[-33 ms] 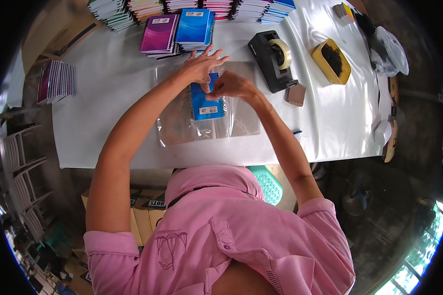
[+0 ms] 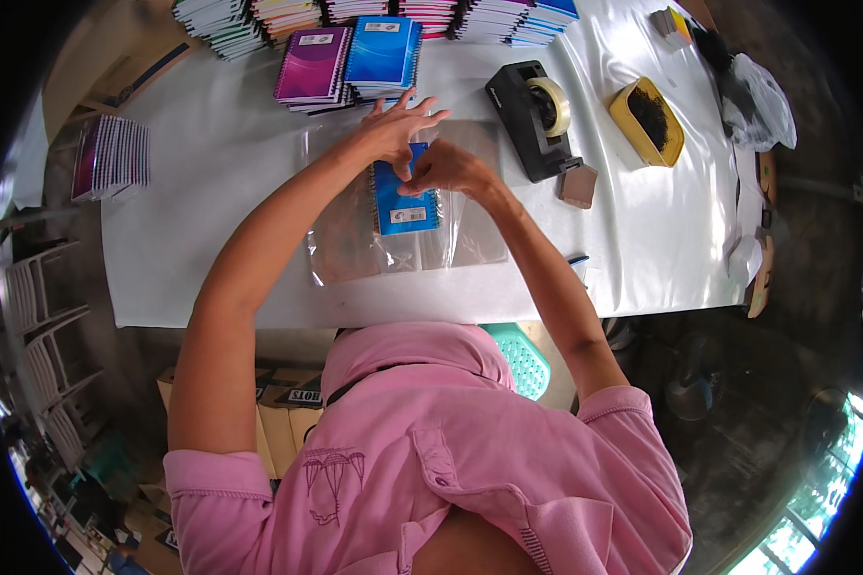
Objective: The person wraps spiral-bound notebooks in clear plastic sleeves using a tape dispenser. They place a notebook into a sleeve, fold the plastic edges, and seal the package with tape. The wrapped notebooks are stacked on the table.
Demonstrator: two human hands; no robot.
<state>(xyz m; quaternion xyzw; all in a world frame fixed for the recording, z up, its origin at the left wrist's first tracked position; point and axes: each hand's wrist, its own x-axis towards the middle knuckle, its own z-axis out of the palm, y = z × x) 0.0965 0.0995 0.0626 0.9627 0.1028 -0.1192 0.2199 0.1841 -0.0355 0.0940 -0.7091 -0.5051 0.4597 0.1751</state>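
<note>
A blue spiral notebook (image 2: 406,206) with a white label lies near the middle of the table on clear plastic sheets or bags (image 2: 340,244). Glossy film shows around its lower edge. Over its far end my left hand (image 2: 393,132) is open, fingers spread away from me and thumb pointing down beside the right hand. My right hand (image 2: 448,171) is closed, with curled fingers and fingertips at the notebook's upper part. Whatever it grips, if anything, is too small to make out. Both hands cover part of the notebook's far half.
Beyond my hands stand a purple notebook stack (image 2: 313,62) and a blue notebook stack (image 2: 384,53), with more piles behind. A black tape dispenser (image 2: 518,110), a brown block (image 2: 577,187) and a yellow tray of dark bits (image 2: 664,144) are rightward. Wrapped notebooks (image 2: 115,161) sit far left.
</note>
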